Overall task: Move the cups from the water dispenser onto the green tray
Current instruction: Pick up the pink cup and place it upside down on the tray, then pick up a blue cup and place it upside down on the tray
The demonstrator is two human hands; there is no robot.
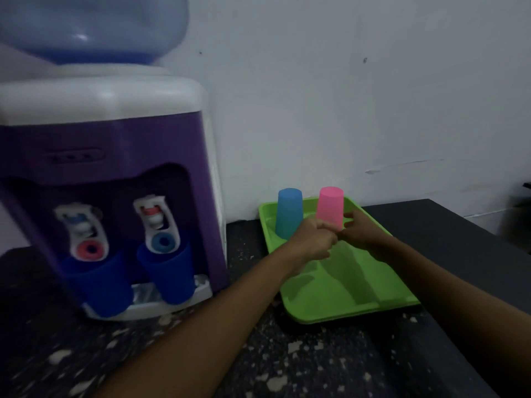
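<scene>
Two dark blue cups stand upright on the drip tray of the purple water dispenser (129, 145): the left cup (99, 285) under the red tap, the right cup (169, 274) under the blue tap. The green tray (344, 297) lies to the dispenser's right. At its far end a light blue cup (288, 211) and a pink cup (330, 205) stand upside down. My left hand (313, 239) and my right hand (362, 232) meet at the pink cup's lower rim, with fingers closed on it from both sides. The rim itself is hidden by my fingers.
The dispenser and tray sit on a dark speckled counter (287, 354) against a white wall. A large blue water bottle (92, 27) tops the dispenser. The counter's right edge drops off beyond the tray.
</scene>
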